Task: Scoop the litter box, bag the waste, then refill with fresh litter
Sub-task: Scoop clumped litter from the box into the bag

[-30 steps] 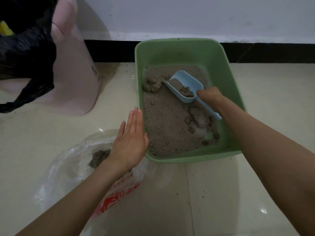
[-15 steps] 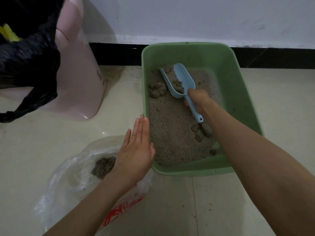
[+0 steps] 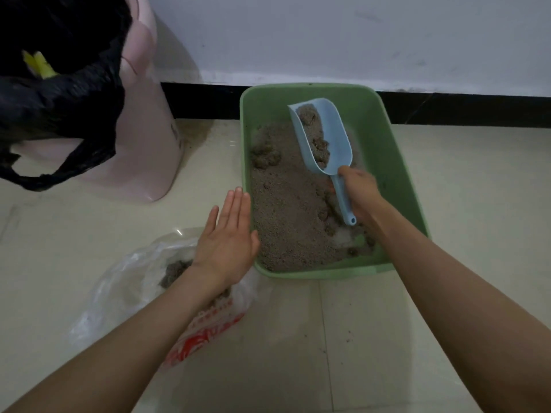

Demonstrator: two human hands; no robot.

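A green litter box (image 3: 396, 162) stands on the tiled floor against the wall, partly filled with brown litter (image 3: 286, 222) and some clumps. My right hand (image 3: 360, 192) grips the handle of a light blue scoop (image 3: 334, 135), which is raised over the box's far end with litter clumps in its bowl. My left hand (image 3: 229, 239) lies flat with straight fingers against the box's left outer wall. Under that hand and forearm lies a clear plastic bag (image 3: 128, 281) with red print, holding a small heap of scooped litter.
A pink bin (image 3: 143, 144) lined with a black bag (image 3: 56, 96) stands at the back left, close to the box. A dark skirting board (image 3: 465, 108) runs along the white wall behind. Bare cream floor tiles (image 3: 477, 204) spread to the right and front.
My right hand has dug the scoop toward the box's far end and lifted it, now loaded with clumps. My left hand stays flat against the box's left wall.
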